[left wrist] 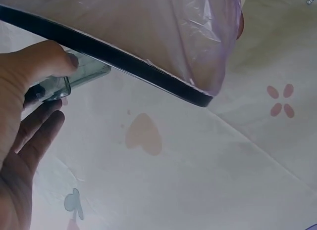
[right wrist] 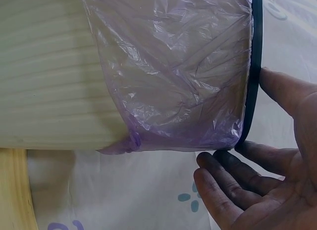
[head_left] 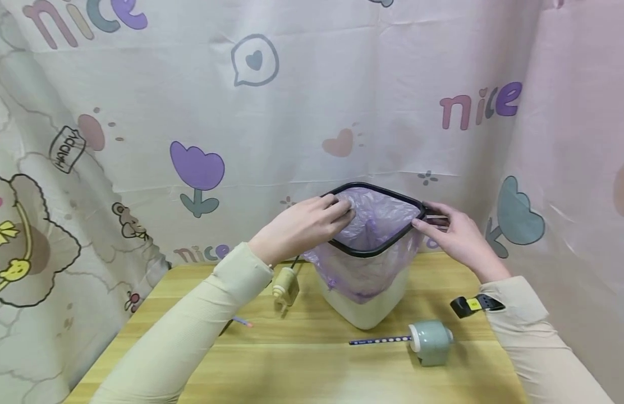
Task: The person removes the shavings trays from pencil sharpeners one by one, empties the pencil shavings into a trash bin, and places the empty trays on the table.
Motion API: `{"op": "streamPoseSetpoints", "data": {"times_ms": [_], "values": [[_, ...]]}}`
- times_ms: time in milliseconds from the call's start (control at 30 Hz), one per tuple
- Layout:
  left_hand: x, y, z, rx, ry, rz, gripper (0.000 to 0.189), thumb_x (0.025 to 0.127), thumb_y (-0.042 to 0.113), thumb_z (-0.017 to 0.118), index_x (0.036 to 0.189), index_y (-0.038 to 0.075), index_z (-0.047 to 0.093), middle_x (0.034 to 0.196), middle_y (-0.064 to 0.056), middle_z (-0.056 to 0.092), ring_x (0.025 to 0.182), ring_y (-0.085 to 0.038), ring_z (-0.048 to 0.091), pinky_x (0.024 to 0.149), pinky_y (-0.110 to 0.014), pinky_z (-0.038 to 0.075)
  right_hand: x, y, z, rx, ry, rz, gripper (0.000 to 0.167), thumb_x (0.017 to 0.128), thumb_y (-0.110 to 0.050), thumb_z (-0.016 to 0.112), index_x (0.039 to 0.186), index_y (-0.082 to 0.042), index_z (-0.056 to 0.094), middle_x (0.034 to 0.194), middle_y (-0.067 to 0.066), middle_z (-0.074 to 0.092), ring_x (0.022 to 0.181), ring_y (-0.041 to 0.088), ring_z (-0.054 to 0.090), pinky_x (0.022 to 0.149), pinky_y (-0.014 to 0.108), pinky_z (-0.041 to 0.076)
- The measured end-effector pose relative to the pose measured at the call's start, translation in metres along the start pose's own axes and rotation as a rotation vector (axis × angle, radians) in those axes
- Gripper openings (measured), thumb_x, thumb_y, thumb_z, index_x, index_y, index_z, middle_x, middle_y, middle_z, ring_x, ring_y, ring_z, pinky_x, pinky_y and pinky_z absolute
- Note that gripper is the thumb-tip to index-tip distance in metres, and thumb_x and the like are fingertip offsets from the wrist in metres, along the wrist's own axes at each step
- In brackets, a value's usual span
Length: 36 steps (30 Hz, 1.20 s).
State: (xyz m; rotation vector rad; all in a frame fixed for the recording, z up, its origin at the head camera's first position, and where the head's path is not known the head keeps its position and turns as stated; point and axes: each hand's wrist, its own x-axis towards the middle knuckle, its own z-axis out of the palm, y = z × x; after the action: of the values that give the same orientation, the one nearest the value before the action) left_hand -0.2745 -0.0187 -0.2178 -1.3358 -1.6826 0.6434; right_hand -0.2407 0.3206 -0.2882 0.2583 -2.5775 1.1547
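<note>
A cream trash can (head_left: 362, 317) stands on the table, lined with a purple translucent trash bag (head_left: 349, 275) under a black rim ring (head_left: 362, 252). My left hand (head_left: 312, 224) is over the can's left side, fingers bent at the opening. In the left wrist view its thumb and fingers hold a small clear grey-green plastic box (left wrist: 89, 74), partly hidden by the thumb. At the can's right corner my right hand (head_left: 460, 233) pinches the rim between thumb and index finger; the other fingers (right wrist: 218, 190) extend just below the corner.
A green pencil sharpener (head_left: 435, 342) with a dark blue pencil (head_left: 380, 340) in it lies in front of the can. To the left are a yellow pencil sharpener (head_left: 285, 287) and another pencil (head_left: 242, 321) beside my sleeve. A printed curtain (head_left: 292, 129) hangs behind the table.
</note>
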Motion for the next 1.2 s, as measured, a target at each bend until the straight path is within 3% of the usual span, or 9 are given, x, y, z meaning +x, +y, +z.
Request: {"op": "streamPoseSetpoints", "data": {"times_ms": [133,467,800,1000,1100,1200], "values": [[-0.001,0.000,-0.002,0.013,-0.013,0.016,0.033,0.101,-0.011,0.055,0.122,0.008,0.072,0.112,-0.005,0.061,0.094,-0.021,0.057,0.084,-0.029,0.057,0.002,-0.003,0.004,0.008,-0.001,-0.007,0.073,0.106,-0.042,0.067,0.161,-0.001,0.043,0.149,0.033,0.059,0.132,0.049,0.065,0.079,0.013,0.056],[0.000,0.000,-0.003,-0.016,-0.026,0.044,0.030,0.102,-0.009,0.055,0.119,0.008,0.073,0.115,-0.005,0.062,0.097,-0.022,0.058,0.088,-0.032,0.058,0.001,-0.004,0.004,0.031,-0.009,0.004,0.074,0.105,-0.041,0.067,0.162,0.000,0.042,0.147,0.034,0.060,0.127,0.049,0.068,0.074,0.019,0.060],[0.004,-0.002,-0.002,-0.012,-0.006,0.053,0.026,0.104,-0.005,0.057,0.117,0.009,0.074,0.114,-0.004,0.062,0.096,-0.021,0.060,0.084,-0.031,0.058,0.000,-0.003,0.001,0.039,-0.004,0.006,0.074,0.106,-0.038,0.067,0.162,0.001,0.041,0.148,0.035,0.059,0.126,0.049,0.068,0.072,0.019,0.062],[-0.001,-0.006,0.000,-0.137,0.000,-0.039,0.034,0.102,-0.003,0.060,0.133,0.005,0.071,0.123,-0.009,0.069,0.099,-0.023,0.067,0.086,-0.034,0.063,0.001,-0.001,0.001,0.041,-0.012,0.005,0.074,0.106,-0.037,0.066,0.163,0.002,0.039,0.147,0.036,0.059,0.126,0.049,0.069,0.071,0.017,0.060],[-0.007,-0.008,0.002,-0.204,0.009,-0.096,0.038,0.097,-0.003,0.063,0.133,0.003,0.070,0.125,-0.011,0.070,0.103,-0.025,0.070,0.087,-0.035,0.065,0.000,-0.001,0.001,0.040,-0.016,0.004,0.074,0.107,-0.037,0.066,0.163,0.002,0.039,0.148,0.036,0.058,0.128,0.049,0.067,0.072,0.016,0.060],[-0.013,-0.010,0.004,-0.298,0.021,-0.154,0.047,0.088,0.001,0.074,0.135,0.001,0.069,0.127,-0.012,0.070,0.109,-0.026,0.072,0.091,-0.037,0.065,-0.001,-0.002,0.000,0.041,-0.015,0.006,0.073,0.107,-0.038,0.066,0.163,0.000,0.039,0.150,0.035,0.058,0.130,0.049,0.066,0.074,0.014,0.059]]}}
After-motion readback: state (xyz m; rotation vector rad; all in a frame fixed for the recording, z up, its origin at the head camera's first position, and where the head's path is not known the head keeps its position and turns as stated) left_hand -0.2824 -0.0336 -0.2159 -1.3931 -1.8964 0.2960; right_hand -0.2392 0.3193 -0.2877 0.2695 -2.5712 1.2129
